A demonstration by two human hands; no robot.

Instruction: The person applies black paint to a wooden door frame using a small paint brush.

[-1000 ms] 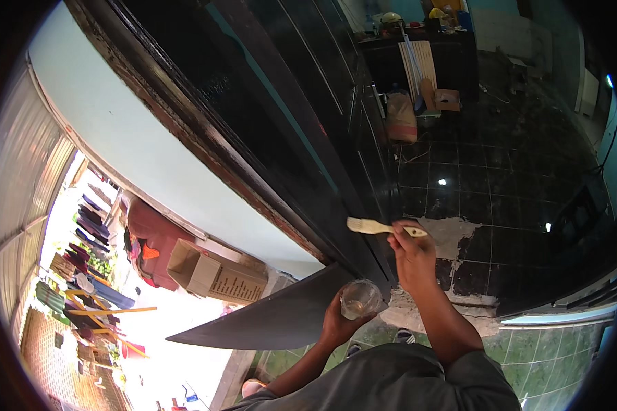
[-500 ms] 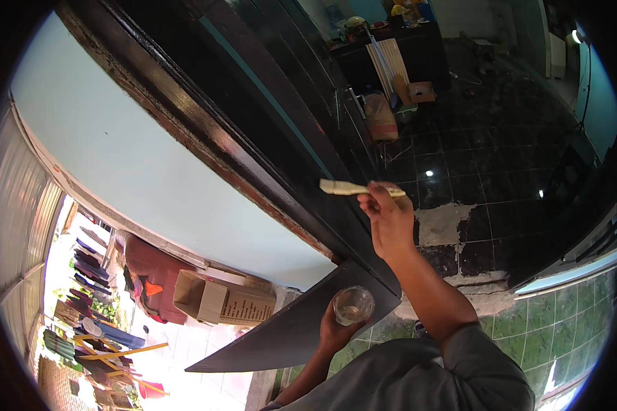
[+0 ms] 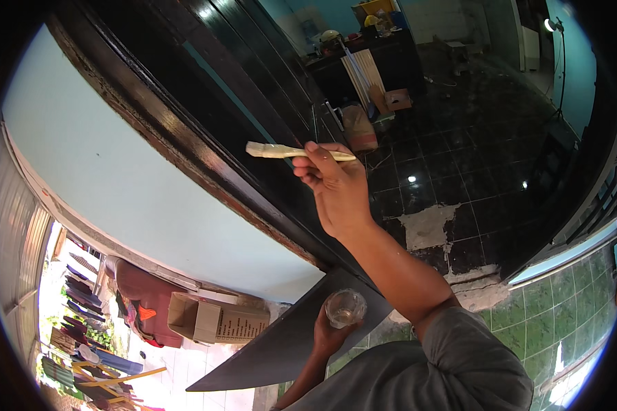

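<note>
A paintbrush with a pale handle and light bristles is gripped in my right hand. Its bristles point left, toward the dark, glossy door frame; whether they touch it I cannot tell. Lower down, my left hand has its fingers wrapped round a clear, round container, held with its mouth upward. What is inside is hard to make out. Below the container lies a dark grey, flat panel with a pointed end.
A pale blue wall borders the frame's left side. Inside stand a cardboard box, a sack, planks and a lit lamp. An open carton sits outside. Broken tile marks the floor near the threshold.
My right hand has moved left and upward with the paintbrush, nearer the door frame in the picture. The view has shifted slightly. My left hand still holds the container.
</note>
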